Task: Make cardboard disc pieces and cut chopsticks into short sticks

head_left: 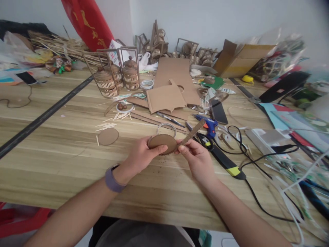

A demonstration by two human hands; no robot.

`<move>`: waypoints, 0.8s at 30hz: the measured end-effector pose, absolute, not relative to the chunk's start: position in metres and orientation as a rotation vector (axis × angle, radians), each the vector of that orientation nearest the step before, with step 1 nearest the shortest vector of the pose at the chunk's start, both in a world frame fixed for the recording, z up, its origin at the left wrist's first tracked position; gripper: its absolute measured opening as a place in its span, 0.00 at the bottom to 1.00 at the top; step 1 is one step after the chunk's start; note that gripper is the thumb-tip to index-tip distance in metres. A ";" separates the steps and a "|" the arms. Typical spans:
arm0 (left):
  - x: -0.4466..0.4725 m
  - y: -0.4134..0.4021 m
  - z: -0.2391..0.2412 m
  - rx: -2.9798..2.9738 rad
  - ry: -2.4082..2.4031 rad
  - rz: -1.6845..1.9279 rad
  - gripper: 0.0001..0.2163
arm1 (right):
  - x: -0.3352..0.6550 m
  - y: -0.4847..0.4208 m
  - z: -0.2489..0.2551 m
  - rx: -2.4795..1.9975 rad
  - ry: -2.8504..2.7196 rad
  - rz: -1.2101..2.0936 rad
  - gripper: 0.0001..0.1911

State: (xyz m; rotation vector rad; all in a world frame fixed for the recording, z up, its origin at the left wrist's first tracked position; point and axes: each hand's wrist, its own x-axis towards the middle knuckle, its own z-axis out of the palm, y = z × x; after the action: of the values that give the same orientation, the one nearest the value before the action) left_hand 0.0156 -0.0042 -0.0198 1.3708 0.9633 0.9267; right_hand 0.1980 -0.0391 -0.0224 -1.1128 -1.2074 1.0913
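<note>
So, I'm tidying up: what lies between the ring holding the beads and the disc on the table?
Thin pale sticks lie between that ring and the disc, as the head view shows.

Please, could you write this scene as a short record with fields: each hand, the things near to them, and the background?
Left hand: grips a brown disc, thumb on top
Right hand: pinches a narrow brown strip at the disc's right edge; whether they are joined is unclear
Beyond the disc: a silvery ring
Left side: a second disc lying flat, thin sticks behind it
Right side: blue glue gun, black-and-yellow cutter
Background: lantern-like models, open cardboard box
</note>
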 end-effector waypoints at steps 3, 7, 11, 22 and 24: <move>0.015 -0.004 -0.020 1.403 0.970 0.900 0.17 | 0.197 -0.039 -0.022 -1.121 -1.224 1.093 0.12; 0.014 -0.004 -0.018 1.448 0.986 0.865 0.17 | 0.199 -0.039 -0.023 -1.153 -1.326 1.014 0.11; 0.013 -0.003 -0.015 1.539 1.041 0.821 0.16 | 0.203 -0.037 -0.025 -1.222 -1.527 0.861 0.10; 0.011 -0.005 -0.016 1.683 1.040 0.801 0.12 | 0.206 -0.034 -0.031 -1.244 -1.673 0.817 0.08; 0.012 -0.006 -0.016 1.584 0.968 0.836 0.16 | 0.208 -0.033 -0.030 -1.247 -1.645 0.832 0.08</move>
State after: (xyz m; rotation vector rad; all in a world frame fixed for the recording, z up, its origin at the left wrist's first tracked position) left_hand 0.0120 -0.0062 -0.0161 1.5838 0.9678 0.8358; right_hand 0.2076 -0.0334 -0.0298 -1.2470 -1.6447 0.8316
